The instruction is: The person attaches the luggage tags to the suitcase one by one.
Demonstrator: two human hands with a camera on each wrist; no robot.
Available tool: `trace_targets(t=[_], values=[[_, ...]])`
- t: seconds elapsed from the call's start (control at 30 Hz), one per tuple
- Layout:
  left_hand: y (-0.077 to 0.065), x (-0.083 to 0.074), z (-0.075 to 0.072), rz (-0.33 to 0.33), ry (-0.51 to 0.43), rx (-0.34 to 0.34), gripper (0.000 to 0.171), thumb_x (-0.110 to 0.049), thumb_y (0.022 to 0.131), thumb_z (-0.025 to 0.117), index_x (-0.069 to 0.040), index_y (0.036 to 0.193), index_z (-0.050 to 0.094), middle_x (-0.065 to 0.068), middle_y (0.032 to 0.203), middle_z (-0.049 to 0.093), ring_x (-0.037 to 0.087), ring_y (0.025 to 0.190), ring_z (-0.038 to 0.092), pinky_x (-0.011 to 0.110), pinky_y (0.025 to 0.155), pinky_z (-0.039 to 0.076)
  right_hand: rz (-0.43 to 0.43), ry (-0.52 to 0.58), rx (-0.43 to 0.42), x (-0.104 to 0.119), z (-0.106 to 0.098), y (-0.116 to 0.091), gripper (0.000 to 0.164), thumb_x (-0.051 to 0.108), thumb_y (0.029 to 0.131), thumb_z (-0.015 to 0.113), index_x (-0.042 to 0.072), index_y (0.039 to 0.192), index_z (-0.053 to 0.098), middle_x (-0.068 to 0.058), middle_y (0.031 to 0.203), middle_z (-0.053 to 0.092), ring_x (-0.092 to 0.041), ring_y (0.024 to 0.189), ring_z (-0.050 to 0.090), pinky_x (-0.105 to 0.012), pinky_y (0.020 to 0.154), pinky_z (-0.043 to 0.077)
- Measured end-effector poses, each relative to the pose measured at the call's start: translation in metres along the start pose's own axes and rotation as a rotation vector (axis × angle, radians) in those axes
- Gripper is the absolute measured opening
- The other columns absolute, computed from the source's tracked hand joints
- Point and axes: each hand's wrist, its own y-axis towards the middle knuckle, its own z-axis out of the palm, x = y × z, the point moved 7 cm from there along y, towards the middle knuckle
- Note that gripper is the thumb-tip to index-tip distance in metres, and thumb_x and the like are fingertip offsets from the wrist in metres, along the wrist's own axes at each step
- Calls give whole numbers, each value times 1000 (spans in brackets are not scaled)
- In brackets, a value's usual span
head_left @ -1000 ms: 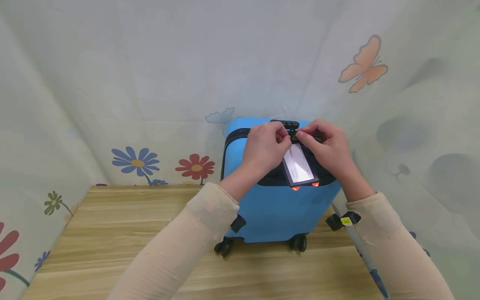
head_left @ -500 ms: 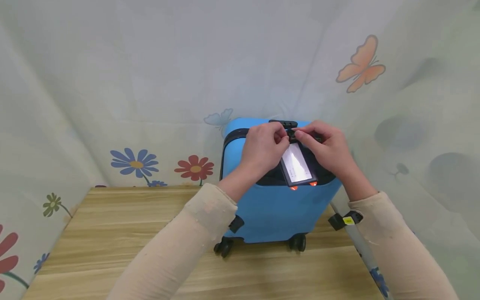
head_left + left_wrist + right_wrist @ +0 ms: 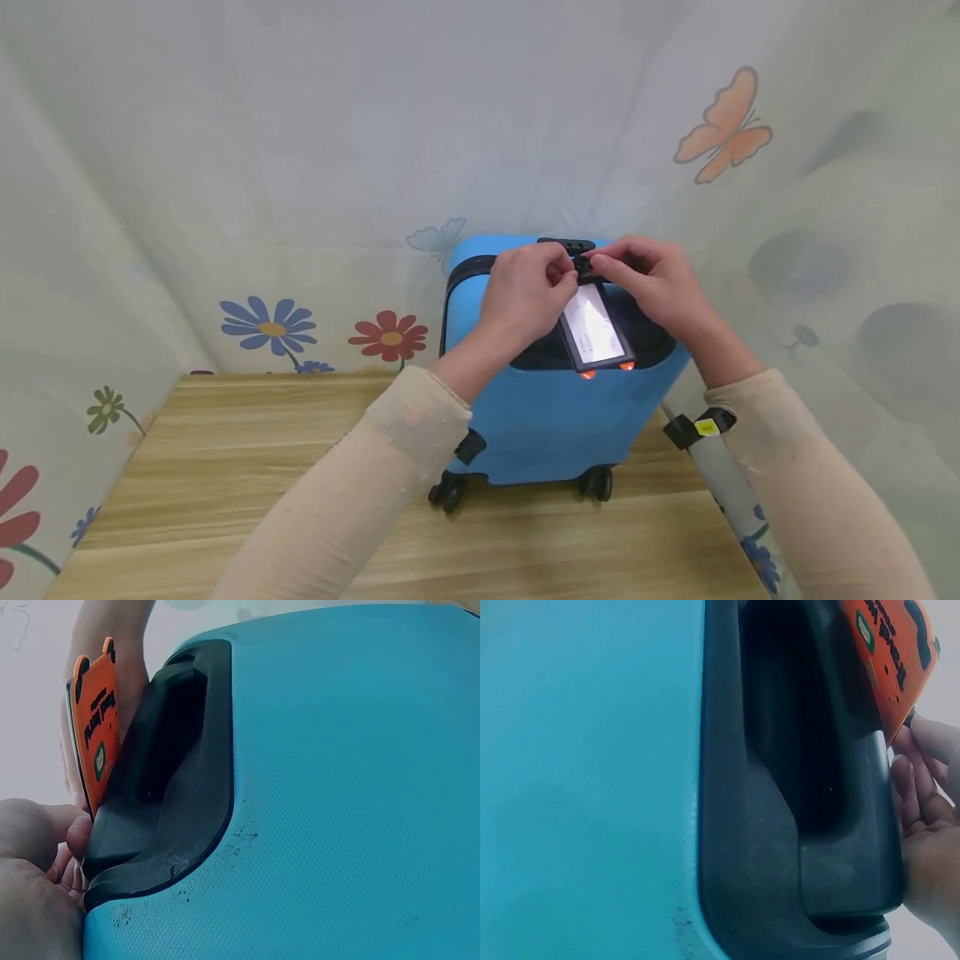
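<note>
Luggage tag (image 3: 594, 327) held at the top of a blue suitcase (image 3: 558, 417).
We see the left hand (image 3: 527, 293) and right hand (image 3: 654, 287) pinching its strap, the tag's long axis running toward us over the black handle (image 3: 540, 358); it now lies slightly higher than before.

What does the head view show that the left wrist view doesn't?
Only the head view shows the luggage tag's clear card window, the suitcase wheels, the wooden table, and the left hand and right hand pinching the tag's strap. Only the left wrist view shows the tag's orange printed back. Both show the blue suitcase and its black handle recess.
</note>
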Motion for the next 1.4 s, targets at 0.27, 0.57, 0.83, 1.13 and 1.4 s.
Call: trace_targets(t=[0.27,0.57,0.83,1.13,1.4], values=[[1,1,-1,1,1,7,10,-18,103,73,-9,106,78,4,97,77,18,87,66,22,71,57,57,26,77,2,1,9,26,21,106,69,-3,116,72,2,105,74,-18,97,66,-20,88,54],[1,3,-2,-3,4,8,10,-17,104,72,-9,106,77,4,97,76,18,88,66,22,72,57,113,16,135,-2,3,12,30,21,107,68,1,128,72,-3,113,75,-21,100,67,-24,86,56],[0,5,-3,-7,8,1,9,-17,104,72,-10,104,77,3,94,76,17,86,65,22,70,56,152,13,203,-4,6,16,32,23,108,67,2,131,71,-5,116,74,-21,102,67,-25,89,56],[1,3,-1,1,7,-5,7,-16,103,73,-11,101,77,1,91,74,15,83,63,20,68,52,160,45,221,-8,1,19,20,19,106,70,4,119,72,-4,104,73,-25,94,64,-26,84,55],[2,4,0,4,26,-15,8,-16,103,73,-11,101,78,1,91,75,14,82,63,20,68,52,132,32,236,-6,1,23,17,18,105,70,5,116,72,-6,100,71,-26,92,63,-27,82,54]])
